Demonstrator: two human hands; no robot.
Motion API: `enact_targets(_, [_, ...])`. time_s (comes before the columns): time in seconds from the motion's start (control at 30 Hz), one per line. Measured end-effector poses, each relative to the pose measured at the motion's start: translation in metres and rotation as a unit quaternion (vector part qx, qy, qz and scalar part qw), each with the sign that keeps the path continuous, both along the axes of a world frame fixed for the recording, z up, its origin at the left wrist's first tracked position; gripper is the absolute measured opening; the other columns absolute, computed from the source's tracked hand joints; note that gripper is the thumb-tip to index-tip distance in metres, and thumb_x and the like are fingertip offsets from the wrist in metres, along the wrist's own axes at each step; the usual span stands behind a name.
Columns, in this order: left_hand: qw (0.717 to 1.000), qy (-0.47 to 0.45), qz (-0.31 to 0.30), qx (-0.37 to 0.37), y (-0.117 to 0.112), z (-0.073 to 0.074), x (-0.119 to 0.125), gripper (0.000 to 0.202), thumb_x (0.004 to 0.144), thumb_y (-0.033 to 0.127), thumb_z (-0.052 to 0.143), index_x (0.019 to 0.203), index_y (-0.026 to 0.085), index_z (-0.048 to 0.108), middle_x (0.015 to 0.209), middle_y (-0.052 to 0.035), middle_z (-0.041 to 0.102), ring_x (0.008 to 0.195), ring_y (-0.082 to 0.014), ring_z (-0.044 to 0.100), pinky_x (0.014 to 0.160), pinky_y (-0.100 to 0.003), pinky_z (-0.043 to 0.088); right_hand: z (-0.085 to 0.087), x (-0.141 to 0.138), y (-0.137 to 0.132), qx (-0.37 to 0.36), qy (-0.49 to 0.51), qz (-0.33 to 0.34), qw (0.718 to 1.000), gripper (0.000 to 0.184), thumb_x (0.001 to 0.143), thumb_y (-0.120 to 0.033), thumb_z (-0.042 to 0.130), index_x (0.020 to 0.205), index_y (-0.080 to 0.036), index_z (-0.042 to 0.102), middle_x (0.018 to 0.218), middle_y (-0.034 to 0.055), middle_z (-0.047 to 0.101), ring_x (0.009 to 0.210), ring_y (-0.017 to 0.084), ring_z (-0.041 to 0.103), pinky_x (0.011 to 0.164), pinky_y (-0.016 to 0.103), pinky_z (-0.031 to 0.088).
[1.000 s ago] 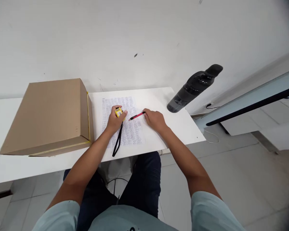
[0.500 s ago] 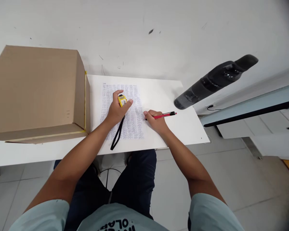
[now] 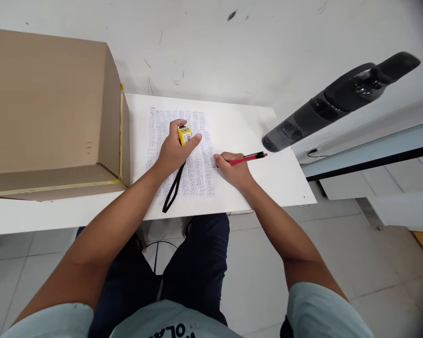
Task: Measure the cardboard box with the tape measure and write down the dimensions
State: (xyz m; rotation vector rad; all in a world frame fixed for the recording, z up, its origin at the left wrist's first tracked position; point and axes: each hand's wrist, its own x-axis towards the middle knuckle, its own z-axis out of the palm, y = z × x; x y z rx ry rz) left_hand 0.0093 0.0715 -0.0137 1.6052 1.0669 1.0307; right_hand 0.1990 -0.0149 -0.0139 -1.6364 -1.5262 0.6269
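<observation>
My left hand (image 3: pixel 175 145) is closed around a small yellow tape measure (image 3: pixel 185 135), which shows between thumb and index finger. Its black wrist strap (image 3: pixel 172 190) trails toward the table's front edge. Below that hand lies a sheet of paper (image 3: pixel 197 178) densely covered in blue handwriting. My right hand (image 3: pixel 235 170) rests by the sheet's right edge, gripping a red and black pen (image 3: pixel 248 158). The pen slants across the hand, its rear end pointing right; the tip is mostly hidden at the fingertips.
A large cardboard box (image 3: pixel 49 108) stands on the white table (image 3: pixel 261 188) at the left. A black handheld vacuum (image 3: pixel 324 103) stands upright at the table's right back, near the wall. Drawers (image 3: pixel 384 183) are beyond the right edge.
The view has shifted and come slightly closer, so the box and vacuum look bigger and higher. Both hands keep their holds on the tape measure and pen, with little movement over the table.
</observation>
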Motion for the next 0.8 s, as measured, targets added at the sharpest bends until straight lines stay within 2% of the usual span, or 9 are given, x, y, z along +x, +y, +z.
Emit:
enact_targets(0.13, [1.0, -0.002, 0.0, 0.013, 0.001, -0.0018, 0.0006, 0.045, 0.089, 0.046, 0.068, 0.122, 0.027, 0.044, 0.081, 0.0029, 0.05, 0.07, -0.0146, 0.056, 0.076, -0.036, 0.048, 0.0003, -0.0003, -0.0002, 0.001, 0.004, 0.016, 1.0, 0.039, 0.087, -0.041, 0.058, 0.054, -0.022, 0.052, 0.053, -0.0017, 0.053, 0.055, 0.015, 0.048, 0.056, 0.031, 0.036])
enact_targets(0.27, [1.0, 0.004, 0.004, 0.015, 0.0011, -0.0008, 0.0007, 0.045, 0.088, 0.045, 0.069, 0.121, 0.027, 0.045, 0.081, 0.0028, 0.051, 0.07, -0.0146, 0.056, 0.074, -0.035, 0.048, -0.002, 0.0002, -0.0003, 0.023, 0.012, -0.005, 1.0, 0.04, 0.088, -0.041, 0.057, 0.054, -0.023, 0.05, 0.054, -0.0018, 0.052, 0.057, 0.015, 0.049, 0.058, 0.031, 0.038])
enact_targets(0.5, [1.0, 0.013, 0.006, 0.009, 0.0001, 0.0012, 0.0003, 0.044, 0.087, 0.045, 0.069, 0.12, 0.027, 0.046, 0.079, 0.0029, 0.051, 0.07, -0.016, 0.057, 0.075, -0.037, 0.047, 0.0002, -0.0009, -0.0004, 0.006, 0.012, 0.011, 1.0, 0.04, 0.087, -0.039, 0.057, 0.052, -0.022, 0.05, 0.051, -0.0027, 0.048, 0.054, 0.014, 0.043, 0.054, 0.031, 0.034])
enact_targets(0.8, [1.0, 0.013, 0.0, 0.015, 0.0015, -0.0026, 0.0011, 0.043, 0.088, 0.047, 0.067, 0.12, 0.028, 0.045, 0.079, 0.003, 0.051, 0.069, -0.0156, 0.057, 0.072, -0.035, 0.046, -0.0009, -0.0006, -0.0024, 0.016, 0.006, -0.015, 1.0, 0.043, 0.088, -0.042, 0.058, 0.051, -0.023, 0.046, 0.053, -0.0022, 0.048, 0.056, 0.015, 0.044, 0.056, 0.031, 0.036])
